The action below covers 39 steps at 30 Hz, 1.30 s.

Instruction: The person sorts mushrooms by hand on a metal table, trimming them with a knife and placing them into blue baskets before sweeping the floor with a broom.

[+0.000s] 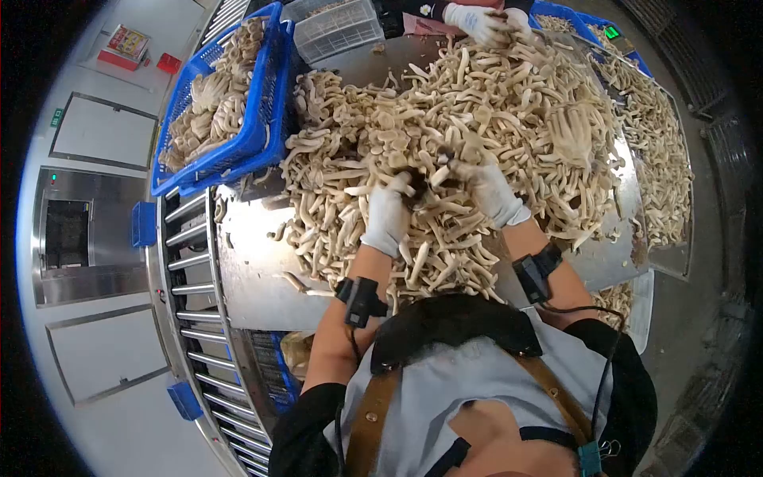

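Note:
A large heap of pale, long-stemmed mushrooms [509,103] covers the metal table in front of me. My left hand [388,213], in a white glove, is closed around a mushroom [405,189] beside a dark patch at the heap's middle. A little to the right, my right hand [494,193], also gloved, has its fingers curled at a mushroom stem [461,168] with a dark end close by. The fingertips of both hands are partly lost among the mushrooms.
Stacked blue crates [266,119] with mushroom clumps stand at the left, by a roller conveyor [195,288]. A grey crate [338,32] sits at the back. A co-worker's gloved hands [481,24] are over the far side. At right lies a mushroom-filled tray [690,171].

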Motion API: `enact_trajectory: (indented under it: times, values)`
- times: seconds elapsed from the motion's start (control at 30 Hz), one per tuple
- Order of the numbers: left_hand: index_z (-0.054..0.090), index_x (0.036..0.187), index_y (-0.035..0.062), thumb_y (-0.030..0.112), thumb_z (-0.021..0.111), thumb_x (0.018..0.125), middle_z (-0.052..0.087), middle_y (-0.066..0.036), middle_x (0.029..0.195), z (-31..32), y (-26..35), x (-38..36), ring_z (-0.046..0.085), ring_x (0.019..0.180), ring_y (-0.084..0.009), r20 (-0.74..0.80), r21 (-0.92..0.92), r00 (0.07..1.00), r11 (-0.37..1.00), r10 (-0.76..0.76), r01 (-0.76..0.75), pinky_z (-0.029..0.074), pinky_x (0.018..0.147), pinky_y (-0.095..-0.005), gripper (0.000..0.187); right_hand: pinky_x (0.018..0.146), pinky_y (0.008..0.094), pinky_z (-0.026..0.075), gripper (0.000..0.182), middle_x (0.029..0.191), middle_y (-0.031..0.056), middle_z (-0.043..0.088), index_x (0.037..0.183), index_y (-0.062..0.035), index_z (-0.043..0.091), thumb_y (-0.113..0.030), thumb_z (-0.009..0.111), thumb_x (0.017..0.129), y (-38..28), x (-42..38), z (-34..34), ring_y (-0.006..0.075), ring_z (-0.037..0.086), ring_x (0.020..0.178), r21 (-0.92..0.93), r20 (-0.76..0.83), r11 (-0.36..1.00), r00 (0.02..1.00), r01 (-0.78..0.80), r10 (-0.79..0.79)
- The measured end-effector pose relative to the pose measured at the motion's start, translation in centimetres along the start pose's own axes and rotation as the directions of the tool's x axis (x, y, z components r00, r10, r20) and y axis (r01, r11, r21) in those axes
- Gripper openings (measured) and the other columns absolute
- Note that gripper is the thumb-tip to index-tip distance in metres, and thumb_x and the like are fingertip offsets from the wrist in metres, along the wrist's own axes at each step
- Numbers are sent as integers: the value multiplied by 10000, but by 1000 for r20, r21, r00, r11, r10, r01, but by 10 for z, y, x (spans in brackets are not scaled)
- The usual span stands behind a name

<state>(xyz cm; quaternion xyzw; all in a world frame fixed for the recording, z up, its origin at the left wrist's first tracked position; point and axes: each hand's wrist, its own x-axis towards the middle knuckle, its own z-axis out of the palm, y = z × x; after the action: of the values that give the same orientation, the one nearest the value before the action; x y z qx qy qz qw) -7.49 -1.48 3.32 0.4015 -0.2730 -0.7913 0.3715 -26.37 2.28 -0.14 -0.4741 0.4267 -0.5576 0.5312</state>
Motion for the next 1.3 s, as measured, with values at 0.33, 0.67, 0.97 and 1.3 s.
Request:
enact_trajectory:
  times: [0.33, 0.67, 0.97, 1.3]
  values:
    - [570, 1105, 12, 122, 653, 861, 612, -69, 863, -6, 22, 20, 638, 770, -180, -82, 403, 875, 819, 477, -409, 554, 615, -309, 280, 807, 281, 506, 588, 1250, 192, 542, 1397, 25, 305, -97, 587, 897, -51, 11, -4, 218, 608, 991, 21, -156, 995, 982, -100, 102]
    - [496, 1310, 16, 281, 645, 897, 583, -142, 1199, -6, -2, -55, 590, 1048, -194, -58, 503, 977, 852, 204, -149, 499, 847, -294, 513, 911, 403, 470, 750, 1202, 199, 556, 1389, -63, 393, -130, 712, 714, 16, -38, -36, 319, 558, 1064, -873, 226, 468, 963, 134, 147]
    - [483, 1308, 48, 282, 693, 879, 583, -88, 1213, -30, -71, -49, 559, 1096, -179, 266, -37, 957, 991, -117, 132, 503, 834, -307, 532, 1038, 384, 386, 708, 1349, 217, 483, 1392, 37, 352, -286, 653, 838, 10, -90, 27, 360, 510, 1195, -821, 148, 545, 985, 171, -86]
    - [552, 1163, 3, 102, 627, 892, 638, -106, 1063, -13, -28, -76, 636, 924, -203, 133, 77, 991, 997, -10, 0, 544, 851, -359, 298, 809, 335, 491, 550, 1073, 176, 614, 1305, 59, 434, -195, 637, 862, -7, -73, 26, 242, 605, 905, -296, -27, 938, 983, -181, 181]
